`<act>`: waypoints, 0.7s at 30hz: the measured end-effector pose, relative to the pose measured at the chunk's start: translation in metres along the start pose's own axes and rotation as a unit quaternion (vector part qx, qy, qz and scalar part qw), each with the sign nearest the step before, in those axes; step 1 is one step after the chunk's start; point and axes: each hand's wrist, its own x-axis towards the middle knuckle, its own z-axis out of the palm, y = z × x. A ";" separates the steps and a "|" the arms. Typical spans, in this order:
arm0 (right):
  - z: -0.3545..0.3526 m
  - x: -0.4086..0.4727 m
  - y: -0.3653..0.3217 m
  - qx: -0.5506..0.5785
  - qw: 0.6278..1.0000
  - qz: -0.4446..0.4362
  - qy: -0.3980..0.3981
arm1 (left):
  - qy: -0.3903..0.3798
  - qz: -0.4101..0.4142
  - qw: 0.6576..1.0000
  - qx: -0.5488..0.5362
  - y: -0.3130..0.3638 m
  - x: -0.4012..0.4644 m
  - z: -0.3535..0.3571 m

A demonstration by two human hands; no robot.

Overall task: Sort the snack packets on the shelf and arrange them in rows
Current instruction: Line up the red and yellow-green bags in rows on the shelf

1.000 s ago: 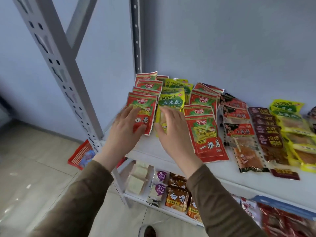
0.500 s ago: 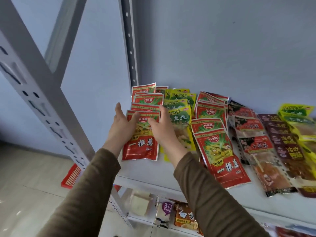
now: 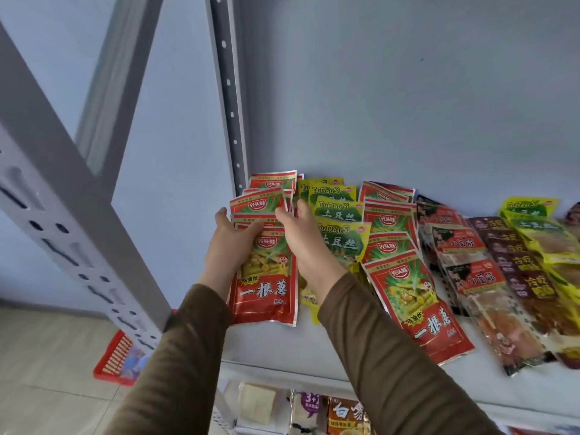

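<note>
Red snack packets (image 3: pixel 266 246) lie overlapped in a near-to-far column at the shelf's (image 3: pixel 282 350) far-left end, long axes running away from you. Your left hand (image 3: pixel 230 246) and right hand (image 3: pixel 306 243) flank the column, fingers seemingly extended against its edges; yellow packets (image 3: pixel 340 227) sit immediately right.
</note>
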 end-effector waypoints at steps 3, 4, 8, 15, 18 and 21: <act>0.000 0.016 -0.007 0.004 1.000 0.023 0.008 | -0.003 -0.035 0.999 -0.036 0.013 0.010 -0.002; 0.001 0.020 -0.008 0.015 0.999 0.035 0.003 | -0.010 -0.038 0.998 -0.044 0.018 0.013 0.000; -0.004 0.028 -0.003 0.044 0.996 0.081 -0.023 | -0.043 -0.001 0.999 -0.023 0.025 0.015 0.004; -0.011 0.039 0.004 0.090 0.990 0.105 -0.028 | -0.123 -0.025 0.990 -0.070 0.029 0.020 0.004; -0.012 0.042 0.001 0.093 0.989 0.113 -0.029 | -0.125 -0.043 0.989 -0.063 0.032 0.021 0.004; -0.014 0.045 0.001 0.101 0.985 0.133 -0.042 | -0.126 -0.070 0.988 -0.060 0.033 0.022 0.003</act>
